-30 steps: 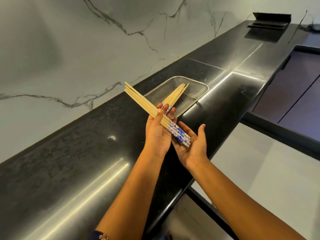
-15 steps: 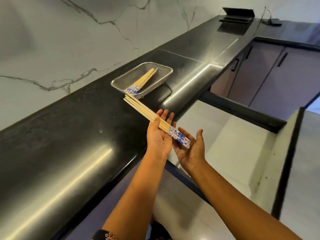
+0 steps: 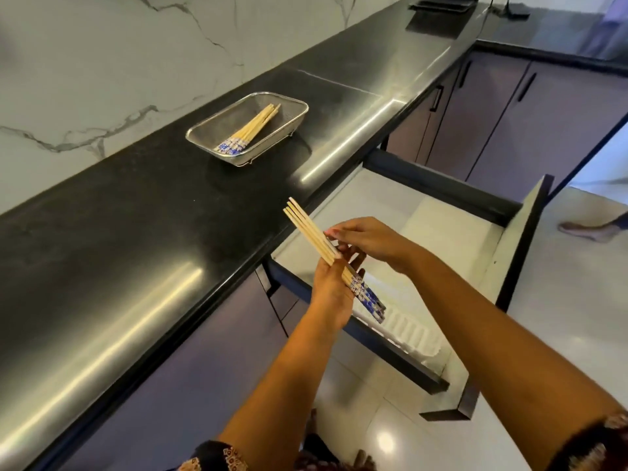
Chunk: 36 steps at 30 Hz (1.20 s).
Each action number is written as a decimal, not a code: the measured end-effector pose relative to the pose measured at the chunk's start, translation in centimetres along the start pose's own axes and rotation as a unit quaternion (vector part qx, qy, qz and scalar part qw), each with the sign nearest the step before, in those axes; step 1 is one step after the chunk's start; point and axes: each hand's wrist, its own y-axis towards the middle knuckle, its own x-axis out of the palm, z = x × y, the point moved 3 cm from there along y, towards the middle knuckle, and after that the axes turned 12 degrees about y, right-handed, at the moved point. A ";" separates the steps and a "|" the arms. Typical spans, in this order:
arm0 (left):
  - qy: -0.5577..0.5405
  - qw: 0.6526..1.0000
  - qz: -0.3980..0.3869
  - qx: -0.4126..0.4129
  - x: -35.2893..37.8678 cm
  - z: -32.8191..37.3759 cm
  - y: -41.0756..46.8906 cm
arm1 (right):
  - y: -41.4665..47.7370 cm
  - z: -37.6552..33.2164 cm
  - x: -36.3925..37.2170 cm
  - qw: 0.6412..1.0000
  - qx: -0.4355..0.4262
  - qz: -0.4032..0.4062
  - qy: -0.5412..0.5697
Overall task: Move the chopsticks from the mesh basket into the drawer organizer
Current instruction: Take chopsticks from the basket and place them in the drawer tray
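Observation:
My left hand (image 3: 331,287) grips a bundle of wooden chopsticks (image 3: 307,229) with blue-and-white patterned ends, held slanted over the near corner of the open drawer (image 3: 520,239). My right hand (image 3: 365,237) reaches across from the right, and its fingertips pinch the bundle near the middle. A white ribbed drawer organizer (image 3: 407,329) lies in the drawer just below the patterned ends. Back on the black counter (image 3: 136,232) stands the metal mesh basket (image 3: 217,129), with several more chopsticks (image 3: 253,129) lying in it.
Marble wall runs behind the counter. Purple cabinet doors (image 3: 492,107) stand at the right, beyond the drawer. A black flat object (image 3: 441,3) sits at the counter's far end. Another person's bare foot (image 3: 591,229) is on the tiled floor to the right of the drawer front.
The bundle has come off the counter edge and now hangs over the open drawer. My right hand has turned from palm-up under the patterned ends to fingers pinching the sticks from above.

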 end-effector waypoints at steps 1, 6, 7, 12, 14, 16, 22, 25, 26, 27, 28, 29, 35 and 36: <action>0.009 1.000 0.001 -0.007 0.0 -0.7 0.0 | 0.5 -0.2 0.1 0.999 0.013 -0.032 -0.036; 0.033 0.999 0.010 -0.033 0.4 -3.3 0.0 | 2.0 1.1 -0.5 0.994 0.056 -0.071 -0.064; 0.034 0.999 0.007 -0.034 0.7 -3.4 0.1 | 2.2 1.6 -0.5 0.992 0.070 -0.086 -0.057; 0.127 0.990 0.023 -0.061 0.8 -4.2 1.0 | 2.9 3.3 -1.2 0.988 0.105 -0.097 -0.049; 0.273 0.959 0.012 -0.076 0.1 -4.5 1.6 | 3.0 4.3 -1.7 0.988 0.115 -0.080 -0.068; 0.352 0.931 0.036 -0.087 -1.6 -4.8 2.4 | 3.1 6.1 -2.5 0.983 0.146 -0.072 -0.082; 0.447 0.881 0.149 -0.040 -7.2 -4.4 4.4 | 2.4 14.0 -3.1 0.948 0.236 -0.085 -0.196; 0.515 0.845 0.145 -0.015 -8.0 -4.0 5.3 | 2.3 16.3 -2.6 0.942 0.236 -0.077 -0.225; 0.542 0.829 0.138 -0.013 -8.1 -4.0 5.8 | 2.6 16.8 -2.5 0.942 0.235 -0.077 -0.226; 0.567 0.813 0.129 -0.009 -8.1 -4.0 6.1 | 2.9 17.1 -2.2 0.943 0.232 -0.076 -0.225; 0.586 0.801 0.121 -0.005 -8.1 -4.1 6.3 | 3.2 17.4 -1.9 0.944 0.230 -0.078 -0.224; 0.599 0.793 0.114 0.000 -8.1 -4.1 6.6 | 3.5 17.7 -1.6 0.943 0.230 -0.081 -0.226; 0.658 0.750 0.049 0.049 -7.2 -5.0 7.0 | 4.2 19.6 0.4 0.918 0.240 -0.124 -0.291; 0.667 0.742 0.043 0.051 -7.1 -5.2 7.1 | 4.4 20.0 0.5 0.917 0.242 -0.118 -0.294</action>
